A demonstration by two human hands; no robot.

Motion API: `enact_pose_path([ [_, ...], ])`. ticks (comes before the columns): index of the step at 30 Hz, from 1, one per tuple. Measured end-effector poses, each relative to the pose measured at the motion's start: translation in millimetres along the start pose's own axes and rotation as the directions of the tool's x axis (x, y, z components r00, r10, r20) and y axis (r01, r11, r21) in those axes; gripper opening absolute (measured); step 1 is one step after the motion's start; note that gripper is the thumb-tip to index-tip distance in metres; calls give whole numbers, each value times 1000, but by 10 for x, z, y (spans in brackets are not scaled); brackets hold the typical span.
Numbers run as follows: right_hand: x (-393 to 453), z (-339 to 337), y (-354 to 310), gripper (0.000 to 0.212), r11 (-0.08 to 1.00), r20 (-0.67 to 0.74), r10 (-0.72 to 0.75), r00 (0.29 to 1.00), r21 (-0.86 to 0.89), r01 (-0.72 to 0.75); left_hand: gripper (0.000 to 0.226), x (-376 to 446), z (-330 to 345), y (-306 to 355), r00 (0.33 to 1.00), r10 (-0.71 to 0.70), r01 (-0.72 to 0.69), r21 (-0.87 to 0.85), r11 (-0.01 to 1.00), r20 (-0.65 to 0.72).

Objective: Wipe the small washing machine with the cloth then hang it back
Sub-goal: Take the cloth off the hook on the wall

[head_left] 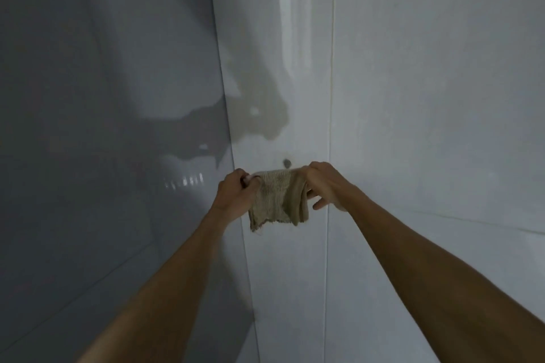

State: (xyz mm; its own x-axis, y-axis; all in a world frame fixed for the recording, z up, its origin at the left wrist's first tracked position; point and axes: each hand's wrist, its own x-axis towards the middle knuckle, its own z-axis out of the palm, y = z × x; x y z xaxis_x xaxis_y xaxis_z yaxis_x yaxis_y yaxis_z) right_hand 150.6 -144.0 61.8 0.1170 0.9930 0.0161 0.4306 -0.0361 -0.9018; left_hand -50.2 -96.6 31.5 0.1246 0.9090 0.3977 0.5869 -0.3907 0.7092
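A small beige woven cloth hangs stretched between my two raised hands in front of a tiled wall corner. My left hand grips its upper left corner with curled fingers. My right hand pinches the upper right corner, its lower fingers spread loose below. A small dark round hook or peg sits on the wall just above the cloth's top edge. The cloth's lower edge is frayed and dangles free. The washing machine is out of view.
Glossy grey wall tiles fill the left side and lighter tiles the right, meeting in a corner just left of the hook. Shadows of my hands and the cloth fall on the wall above.
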Motion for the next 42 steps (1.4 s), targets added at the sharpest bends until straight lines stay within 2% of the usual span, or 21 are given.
enact_pose_path([
  [2,-309,153,49,25,993,-3,31,1000,112,-31,26,-305,-87,11,999,-37,38,-83,996,19],
  [6,-901,479,294,42,951,-35,152,988,278,-137,29,-946,-91,-28,996,-86,86,-199,976,9],
  [9,-1435,645,583,62,910,40,215,976,354,-215,35,-1451,-6,-57,992,-119,123,-228,966,28],
  [12,-1978,655,812,62,862,149,287,946,389,-324,38,-1892,103,-65,985,-149,165,-236,958,88],
  [15,-2490,513,995,53,833,246,397,884,308,-459,38,-2304,247,35,983,-128,157,-242,957,130],
  [18,-2832,350,1192,46,799,232,462,856,312,-515,38,-2613,436,205,982,-108,145,-259,955,154],
  [22,-3178,101,1489,54,721,200,456,867,488,-492,41,-2938,798,487,968,-156,204,-258,944,194],
  [25,-3421,-98,1746,40,647,145,437,888,636,-422,41,-3166,1168,750,954,-157,225,-263,938,254],
  [28,-3624,-304,2110,38,562,75,464,883,745,-358,41,-3397,1569,983,943,-164,242,-260,935,289],
  [32,-3901,-638,2755,62,440,51,467,883,853,-282,43,-3748,2219,1192,910,-206,294,-207,933,361],
  [34,-4058,-812,3119,74,388,89,464,881,874,-292,44,-3949,2546,1292,886,-245,328,-160,931,394],
  [36,-4191,-960,3478,79,341,124,493,861,883,-323,45,-4133,2861,1338,854,-285,369,-122,921,436],
  [39,-4307,-1146,3945,72,295,162,531,832,885,-361,52,-4352,3293,1319,813,-320,406,-78,911,486],
  [42,-4359,-1243,4340,50,208,170,591,788,912,-353,57,-4527,3670,1210,781,-313,362,17,932,540],
])
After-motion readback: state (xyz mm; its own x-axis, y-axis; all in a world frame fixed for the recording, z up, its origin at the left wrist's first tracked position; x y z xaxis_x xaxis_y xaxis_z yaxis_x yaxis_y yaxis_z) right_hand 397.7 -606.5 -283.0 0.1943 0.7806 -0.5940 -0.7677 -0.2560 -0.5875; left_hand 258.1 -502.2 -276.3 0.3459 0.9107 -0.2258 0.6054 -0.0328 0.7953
